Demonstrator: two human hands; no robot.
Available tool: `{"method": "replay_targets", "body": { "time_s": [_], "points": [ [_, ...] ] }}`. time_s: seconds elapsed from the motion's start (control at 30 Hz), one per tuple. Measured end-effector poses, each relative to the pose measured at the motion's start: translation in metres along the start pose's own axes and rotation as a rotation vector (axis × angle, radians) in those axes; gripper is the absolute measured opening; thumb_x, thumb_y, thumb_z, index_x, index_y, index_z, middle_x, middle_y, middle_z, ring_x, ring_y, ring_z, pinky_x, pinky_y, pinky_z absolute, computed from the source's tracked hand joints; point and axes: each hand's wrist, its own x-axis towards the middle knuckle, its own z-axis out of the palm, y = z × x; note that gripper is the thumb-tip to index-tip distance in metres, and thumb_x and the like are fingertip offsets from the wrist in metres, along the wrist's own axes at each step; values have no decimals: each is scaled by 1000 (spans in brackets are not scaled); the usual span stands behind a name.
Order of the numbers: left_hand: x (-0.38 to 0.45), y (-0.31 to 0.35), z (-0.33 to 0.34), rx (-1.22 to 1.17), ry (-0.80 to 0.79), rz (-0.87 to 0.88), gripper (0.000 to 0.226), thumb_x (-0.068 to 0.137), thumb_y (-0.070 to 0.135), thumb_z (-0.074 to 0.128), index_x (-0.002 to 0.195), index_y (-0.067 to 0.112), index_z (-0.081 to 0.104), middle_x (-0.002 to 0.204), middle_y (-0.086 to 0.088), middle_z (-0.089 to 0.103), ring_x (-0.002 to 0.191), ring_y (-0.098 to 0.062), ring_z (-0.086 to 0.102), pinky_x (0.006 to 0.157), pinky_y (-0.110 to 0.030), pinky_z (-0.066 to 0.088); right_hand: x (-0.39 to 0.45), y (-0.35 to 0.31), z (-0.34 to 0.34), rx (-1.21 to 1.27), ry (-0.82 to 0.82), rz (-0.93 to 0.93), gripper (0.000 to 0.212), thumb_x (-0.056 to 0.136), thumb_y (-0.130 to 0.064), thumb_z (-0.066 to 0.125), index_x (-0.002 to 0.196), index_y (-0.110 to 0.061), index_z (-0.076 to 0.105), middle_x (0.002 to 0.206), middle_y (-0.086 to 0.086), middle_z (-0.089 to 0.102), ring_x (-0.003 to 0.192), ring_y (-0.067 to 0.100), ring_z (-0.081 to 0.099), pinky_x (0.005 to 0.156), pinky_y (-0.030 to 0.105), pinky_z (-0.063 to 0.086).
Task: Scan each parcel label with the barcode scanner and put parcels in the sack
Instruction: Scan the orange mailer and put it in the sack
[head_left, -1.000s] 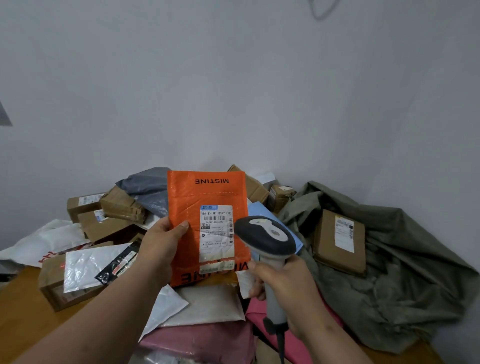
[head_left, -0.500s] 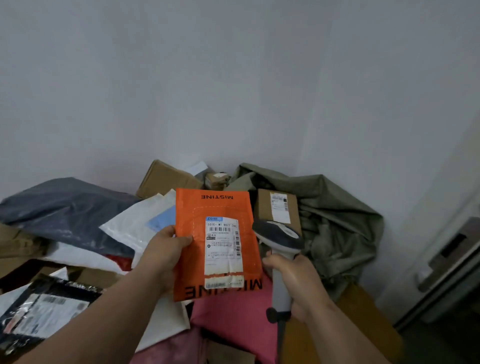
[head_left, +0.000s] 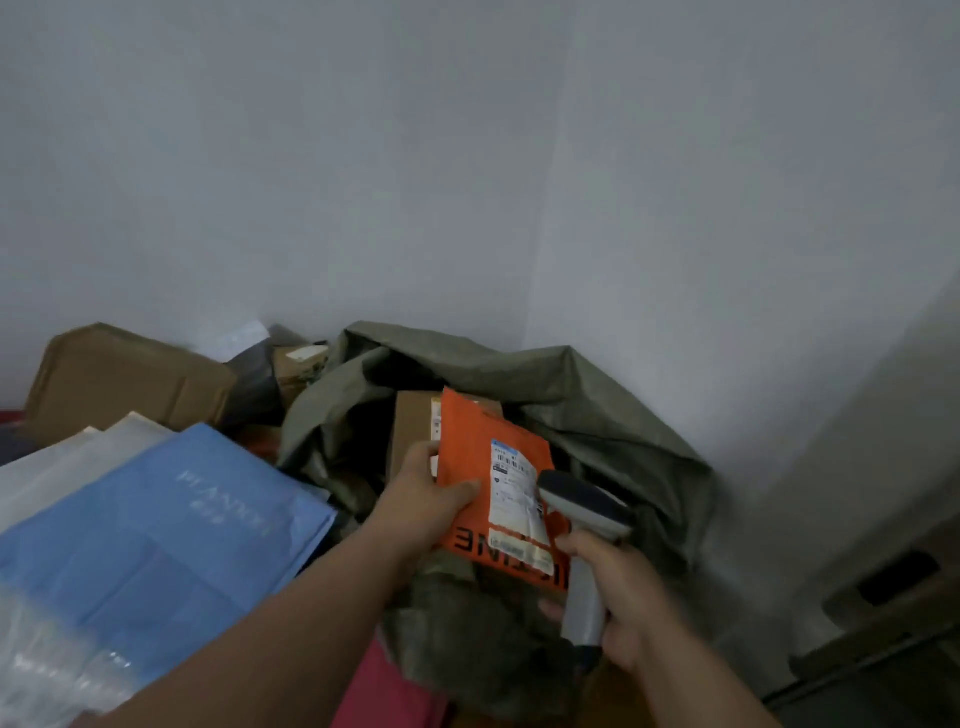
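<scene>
Left hand pinching the orange parcel, carried within the last second from before the pile to over the open sack, right hand gripping the scanner beside its label: scan probably done, drop pending

the surface shows only as a brown wooden sliver at the bottom edge, mostly buried. on it, as far as the blur allows, rest an olive sack, a blue mailer, a cardboard box and a pink bag.
</scene>
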Motion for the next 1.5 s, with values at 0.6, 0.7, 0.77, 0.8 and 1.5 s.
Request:
{"method": "replay_targets", "body": {
  "time_s": [0.6, 0.7, 0.77, 0.8, 1.5],
  "points": [
    [136, 6, 90, 692, 26, 69, 47, 98, 7, 51, 145, 11, 48, 130, -13, 63, 113, -27, 62, 90, -29, 50, 118, -39, -24, -93, 18, -17, 37, 86, -13, 71, 122, -10, 63, 109, 11, 68, 98, 26, 65, 70, 35, 56],
    [147, -2, 87, 807, -16, 1, 39, 97, 9, 54, 135, 5, 54, 131, -15, 60, 118, -29, 58, 87, -27, 46, 118, -36, -18, -88, 33, -24, 33, 85, -13, 71, 117, -10, 65, 105, 11, 71, 97, 27, 68, 86, 46, 58],
    [147, -8, 81, 838, -46, 15, 42, 99, 17, 54, 140, 9, 49, 138, -13, 52, 120, -29, 55, 85, -24, 43, 114, -35, -14, -128, 15, -52, 31, 83, -14, 72, 114, -11, 67, 102, 10, 73, 96, 30, 70, 92, 51, 56],
    [142, -8, 74, 864, -37, 48, 46, 100, 23, 53, 144, 15, 45, 141, -11, 45, 121, -28, 52, 89, -24, 43, 109, -35, -11, -138, -6, -66, 28, 83, -13, 72, 111, -12, 68, 100, 11, 74, 94, 31, 71, 90, 51, 57],
    [-128, -96, -257, 774, 653, 110, 40, 93, 27, 63, 133, 19, 61, 128, -5, 58, 115, -25, 56, 96, -39, 47, -104, 63, 178, -231, -401, -193, 16, 88, -8, 71, 80, 4, 65, 61, 14, 63, 60, 27, 67, 62, 38, 56]
  ]
}}
